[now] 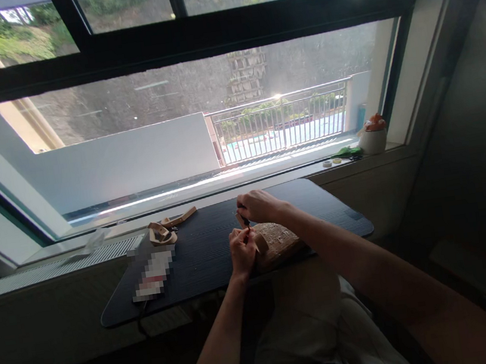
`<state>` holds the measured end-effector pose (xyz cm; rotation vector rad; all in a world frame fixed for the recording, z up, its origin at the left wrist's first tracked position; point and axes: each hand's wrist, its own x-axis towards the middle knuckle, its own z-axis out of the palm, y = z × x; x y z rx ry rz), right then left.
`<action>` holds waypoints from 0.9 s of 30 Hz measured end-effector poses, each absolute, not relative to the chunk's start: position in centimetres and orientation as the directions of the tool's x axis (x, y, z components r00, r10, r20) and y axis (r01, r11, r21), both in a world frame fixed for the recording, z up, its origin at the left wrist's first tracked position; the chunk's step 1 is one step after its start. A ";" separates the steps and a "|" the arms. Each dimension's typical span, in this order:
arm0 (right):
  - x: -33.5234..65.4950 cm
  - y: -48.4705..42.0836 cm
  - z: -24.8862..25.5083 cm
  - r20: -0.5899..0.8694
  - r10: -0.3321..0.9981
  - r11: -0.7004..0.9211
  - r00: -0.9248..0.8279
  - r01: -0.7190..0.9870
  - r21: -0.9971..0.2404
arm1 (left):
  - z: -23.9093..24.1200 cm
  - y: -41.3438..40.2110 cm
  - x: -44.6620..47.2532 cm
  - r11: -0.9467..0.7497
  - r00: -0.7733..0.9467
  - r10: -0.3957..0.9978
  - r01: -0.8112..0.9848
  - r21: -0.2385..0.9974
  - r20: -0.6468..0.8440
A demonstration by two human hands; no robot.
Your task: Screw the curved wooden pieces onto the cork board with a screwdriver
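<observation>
My left hand (pixel 244 251) is closed, its fingers pinched around a tan strap (pixel 261 243) that looks like leather. Above it, my right hand (pixel 259 205) is closed around a small dark-handled tool (pixel 243 220) that points down toward the left fingertips. The tool's exact kind is too small to make out. Part of the strap rises beside the right fingers. Beneath and to the right of the left hand lies a thick brown board (pixel 282 247) with light scraps or marks on its top.
A dark folding table (pixel 208 253) bears the board. On its left lie a coiled tan strap (pixel 162 234) and a blurred-out flat item (pixel 154 276). A white pot (pixel 373 141) stands on the windowsill beside green leaves (pixel 348 153). A radiator (pixel 78 266) runs below the window.
</observation>
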<state>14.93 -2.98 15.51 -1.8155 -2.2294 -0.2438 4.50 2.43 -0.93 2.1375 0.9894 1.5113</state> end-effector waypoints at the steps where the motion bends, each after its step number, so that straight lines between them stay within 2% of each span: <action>1: 14.9 -2.9 15.4 0.303 0.937 0.194 -0.174 0.980 -0.037 | -0.9 2.4 4.5 -0.699 0.191 0.707 0.341 0.629 0.682; 7: 15.1 -2.7 15.1 0.320 0.942 0.127 -0.103 0.990 -0.054 | -0.6 2.2 4.5 -0.705 0.200 0.699 0.350 0.616 0.687; 17: 15.2 -3.3 15.7 0.304 0.926 0.247 -0.224 0.968 -0.038 | -0.6 2.2 4.4 -0.706 0.200 0.697 0.357 0.612 0.688; 27: 14.7 -2.3 14.3 0.351 0.932 0.118 -0.095 0.992 -0.045 | -0.6 2.2 4.5 -0.704 0.206 0.699 0.362 0.610 0.685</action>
